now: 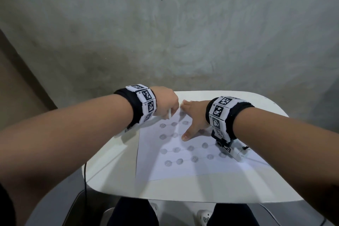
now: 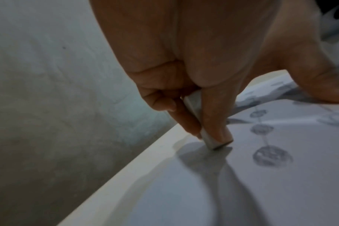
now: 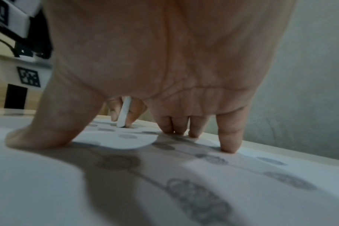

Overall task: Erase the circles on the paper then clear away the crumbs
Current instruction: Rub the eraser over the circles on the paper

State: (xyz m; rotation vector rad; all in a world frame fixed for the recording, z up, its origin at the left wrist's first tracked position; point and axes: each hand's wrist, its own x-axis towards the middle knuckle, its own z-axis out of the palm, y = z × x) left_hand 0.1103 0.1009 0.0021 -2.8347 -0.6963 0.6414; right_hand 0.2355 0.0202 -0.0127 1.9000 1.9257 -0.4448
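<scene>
The left hand (image 2: pixel 184 64) is pinching the eraser (image 2: pixel 213 137) at the paper's (image 1: pixel 183 169) far corner on the tabletop (image 1: pixel 117 176); the right hand (image 1: pixel 194 115) is pressing flat, fingers spread. Short, firm strokes seem best, keeping the sheet pinned.

White table (image 1: pixel 117 174), grey wall (image 1: pixel 165 24)

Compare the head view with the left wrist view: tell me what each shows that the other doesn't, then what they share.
Only the head view shows the right hand spread flat on the paper, both marker wristbands, the whole white table and the lower rows of shaded circles.

Only the left wrist view shows the grip close up: the left hand pinches the eraser between its fingers, its tip at the paper near the table's edge.

Both show the left hand, eraser, paper, some circles and the grey wall.
</scene>
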